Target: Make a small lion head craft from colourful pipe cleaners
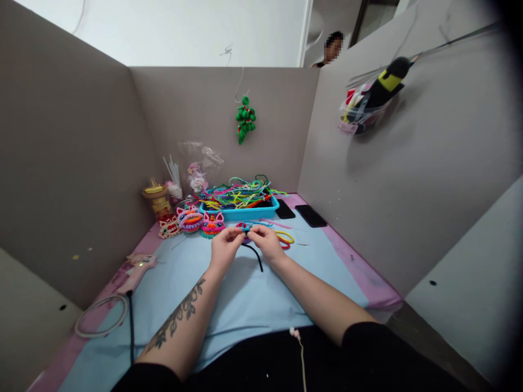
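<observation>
Both hands meet over the front middle of the table, fingers pinched around a small pipe-cleaner piece (246,225) with blue on top. My left hand (224,247) grips it from the left, and my right hand (266,244) grips it from the right; the fingertips cover much of it. A black pipe cleaner (258,258) trails down from between the hands toward the cloth. Just beyond my right hand lie looped yellow and red pipe cleaners (286,237). To the left sit finished-looking fuzzy animal heads, among them a pink and orange one (213,223) with ears.
A blue tray (239,214) heaped with many-coloured pipe cleaners stands behind the hands. Two dark phones (310,215) lie right of it. A pink glue gun (137,273) with its cable rests at left, near a cup (156,198). Partition walls enclose the table; a person is beyond.
</observation>
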Motion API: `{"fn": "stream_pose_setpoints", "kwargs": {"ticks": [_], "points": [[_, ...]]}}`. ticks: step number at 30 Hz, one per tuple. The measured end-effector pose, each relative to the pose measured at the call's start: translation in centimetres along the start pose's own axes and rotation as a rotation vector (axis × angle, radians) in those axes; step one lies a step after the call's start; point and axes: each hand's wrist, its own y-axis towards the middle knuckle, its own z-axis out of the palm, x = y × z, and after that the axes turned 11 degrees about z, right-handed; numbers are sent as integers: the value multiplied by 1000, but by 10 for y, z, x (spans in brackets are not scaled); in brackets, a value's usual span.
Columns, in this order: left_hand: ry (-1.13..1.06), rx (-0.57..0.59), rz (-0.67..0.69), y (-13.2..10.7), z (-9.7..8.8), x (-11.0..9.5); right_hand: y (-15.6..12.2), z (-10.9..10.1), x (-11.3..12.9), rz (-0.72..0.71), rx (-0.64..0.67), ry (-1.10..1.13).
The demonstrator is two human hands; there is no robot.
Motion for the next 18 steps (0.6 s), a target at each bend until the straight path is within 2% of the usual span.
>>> {"fn": "stream_pose_setpoints", "kwargs": {"ticks": [18], "points": [[31,-9,4,-1,0,-3,-3,2,6,14,-5,12]]}}
